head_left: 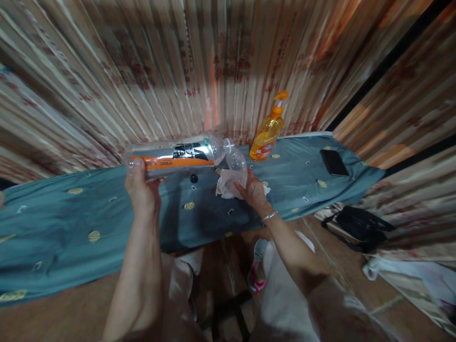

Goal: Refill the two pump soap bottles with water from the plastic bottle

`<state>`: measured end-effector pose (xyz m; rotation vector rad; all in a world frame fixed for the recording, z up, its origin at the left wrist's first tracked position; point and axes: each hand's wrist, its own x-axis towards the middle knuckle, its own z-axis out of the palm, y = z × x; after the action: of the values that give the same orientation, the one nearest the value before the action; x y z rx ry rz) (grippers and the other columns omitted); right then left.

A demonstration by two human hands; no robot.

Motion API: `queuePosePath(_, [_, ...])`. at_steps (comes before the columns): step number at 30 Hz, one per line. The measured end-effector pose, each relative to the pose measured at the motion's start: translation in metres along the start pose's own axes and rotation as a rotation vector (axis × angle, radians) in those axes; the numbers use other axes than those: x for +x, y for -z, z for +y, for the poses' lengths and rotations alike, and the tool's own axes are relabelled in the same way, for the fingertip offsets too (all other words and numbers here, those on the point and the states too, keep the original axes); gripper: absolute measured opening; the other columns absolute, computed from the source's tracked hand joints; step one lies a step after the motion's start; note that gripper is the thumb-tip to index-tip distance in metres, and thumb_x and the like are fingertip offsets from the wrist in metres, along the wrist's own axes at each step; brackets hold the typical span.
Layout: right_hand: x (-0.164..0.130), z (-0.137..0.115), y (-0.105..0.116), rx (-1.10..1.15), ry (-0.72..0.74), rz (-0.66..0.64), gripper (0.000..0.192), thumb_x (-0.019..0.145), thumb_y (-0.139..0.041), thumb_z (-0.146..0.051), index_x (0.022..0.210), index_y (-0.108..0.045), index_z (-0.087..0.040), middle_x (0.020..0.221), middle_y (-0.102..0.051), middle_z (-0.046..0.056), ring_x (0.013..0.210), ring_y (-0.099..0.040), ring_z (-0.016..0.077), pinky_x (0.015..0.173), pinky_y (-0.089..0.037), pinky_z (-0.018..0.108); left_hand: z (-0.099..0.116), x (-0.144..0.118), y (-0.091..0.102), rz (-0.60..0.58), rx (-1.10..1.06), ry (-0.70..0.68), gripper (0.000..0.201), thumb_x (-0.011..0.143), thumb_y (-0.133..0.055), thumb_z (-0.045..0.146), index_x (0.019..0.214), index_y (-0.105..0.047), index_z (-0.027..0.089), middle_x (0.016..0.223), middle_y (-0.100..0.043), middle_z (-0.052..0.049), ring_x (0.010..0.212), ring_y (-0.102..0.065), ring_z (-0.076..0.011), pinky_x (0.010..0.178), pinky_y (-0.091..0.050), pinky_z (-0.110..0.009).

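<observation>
Fingers [137,166] grip clear bottle [178,154], tipped sideways, silver-orange label.

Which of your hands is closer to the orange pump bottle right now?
Right. The right hand, holding a white tissue and a small clear cup, sits just below-left of the orange pump bottle. The left hand grips the tipped plastic bottle much farther left.

A clear plastic bottle [178,154] with an orange-and-silver label is held level above the left fingers [137,166], its mouth meeting a small clear glass [237,161] gripped above the right fingers [245,187].
</observation>
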<state>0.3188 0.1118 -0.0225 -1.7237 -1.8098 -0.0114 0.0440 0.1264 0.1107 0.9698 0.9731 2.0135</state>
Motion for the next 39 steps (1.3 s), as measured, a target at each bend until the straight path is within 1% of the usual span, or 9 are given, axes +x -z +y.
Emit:
queuePosePath(4, [-0.0002, -0.0004, 0.001, -0.001, -0.011, -0.014, 0.069, 0.095, -0.055, -0.046, 0.148, -0.04, -0.004, 0.116, -0.072, 0.027, 0.107, -0.07, 0.035, 0.089, -0.058, 0.052, -0.0004, -0.0003, -0.0006, 0.014, 0.017, 0.002, 0.049, 0.065, -0.078, 0.06, 0.086, -0.068, 0.017, 0.076, -0.062, -0.001, 0.06, -0.055, -0.012, 0.048, -0.037, -0.022])
queuePosePath(8, [0.0001, -0.0008, -0.0006, -0.03, -0.039, -0.023, 0.068, 0.094, -0.056, -0.046, 0.145, -0.042, -0.003, 0.115, -0.071, 0.028, 0.108, -0.071, 0.034, 0.091, -0.058, 0.049, -0.0013, 0.0, -0.0012, 0.014, 0.001, -0.005, 0.051, 0.064, -0.08, 0.06, 0.086, -0.067, 0.016, 0.074, -0.062, 0.0, 0.059, -0.055, -0.0123, 0.047, -0.037, -0.024])
queuePosePath(12, [0.0003, 0.0005, -0.003, -0.016, -0.021, 0.013, 0.068, 0.094, -0.056, -0.047, 0.144, -0.043, -0.004, 0.114, -0.073, 0.026, 0.106, -0.071, 0.0333, 0.09, -0.058, 0.048, -0.0024, 0.001, -0.001, 0.02, -0.027, 0.004, 0.051, 0.062, -0.082, 0.059, 0.085, -0.068, 0.016, 0.072, -0.063, 0.001, 0.056, -0.055, -0.0114, 0.044, -0.037, -0.023])
queuePosePath(14, [0.0004, 0.0007, -0.0034, -0.017, -0.018, 0.021, 0.067, 0.094, -0.056, -0.047, 0.143, -0.043, -0.003, 0.114, -0.073, 0.026, 0.105, -0.071, 0.0332, 0.089, -0.059, 0.048, -0.0031, 0.0015, -0.0004, 0.017, -0.025, 0.005, 0.052, 0.062, -0.082, 0.06, 0.086, -0.069, 0.016, 0.072, -0.064, 0.002, 0.056, -0.056, -0.011, 0.044, -0.037, -0.023])
queuePosePath(19, [0.001, -0.0014, -0.0019, -0.043, -0.043, -0.014, 0.067, 0.093, -0.058, -0.046, 0.141, -0.045, -0.001, 0.117, -0.071, 0.028, 0.107, -0.071, 0.0327, 0.092, -0.058, 0.047, -0.0038, 0.0018, 0.0004, 0.003, -0.032, -0.001, 0.051, 0.064, -0.081, 0.06, 0.086, -0.069, 0.016, 0.072, -0.065, 0.001, 0.056, -0.057, -0.0108, 0.046, -0.038, -0.021])
queuePosePath(22, [0.0011, -0.0019, -0.0018, -0.051, -0.053, -0.022, 0.068, 0.093, -0.058, -0.046, 0.142, -0.044, -0.002, 0.116, -0.071, 0.028, 0.107, -0.071, 0.0332, 0.09, -0.058, 0.048, -0.0034, 0.0015, 0.0003, -0.007, -0.032, -0.006, 0.05, 0.065, -0.081, 0.059, 0.086, -0.068, 0.016, 0.07, -0.063, 0.002, 0.056, -0.056, -0.0107, 0.046, -0.039, -0.021])
queuePosePath(28, [0.0003, 0.0006, -0.0032, -0.033, -0.015, 0.009, 0.069, 0.094, -0.056, -0.047, 0.144, -0.041, -0.001, 0.116, -0.072, 0.028, 0.105, -0.071, 0.034, 0.087, -0.058, 0.049, -0.0039, 0.0024, 0.0008, 0.001, 0.007, -0.012, 0.052, 0.065, -0.079, 0.061, 0.088, -0.067, 0.016, 0.073, -0.061, 0.001, 0.057, -0.054, -0.0107, 0.047, -0.038, -0.021])
queuePosePath(34, [0.0005, -0.0006, -0.001, -0.049, -0.046, -0.016, 0.068, 0.094, -0.058, -0.047, 0.143, -0.044, -0.002, 0.114, -0.072, 0.028, 0.105, -0.071, 0.0339, 0.086, -0.059, 0.047, -0.003, 0.0015, 0.0008, -0.004, 0.002, -0.007, 0.049, 0.066, -0.079, 0.059, 0.088, -0.068, 0.017, 0.074, -0.062, 0.001, 0.058, -0.055, -0.0113, 0.046, -0.039, -0.022])
queuePosePath(39, [0.0001, -0.0003, 0.0003, -0.044, -0.015, -0.007, 0.067, 0.094, -0.058, -0.045, 0.144, -0.042, -0.003, 0.118, -0.071, 0.027, 0.108, -0.071, 0.0325, 0.089, -0.059, 0.047, -0.003, 0.001, 0.0009, -0.006, 0.025, -0.011, 0.047, 0.067, -0.077, 0.059, 0.085, -0.067, 0.017, 0.072, -0.061, 0.002, 0.058, -0.055, -0.0112, 0.047, -0.039, -0.021])
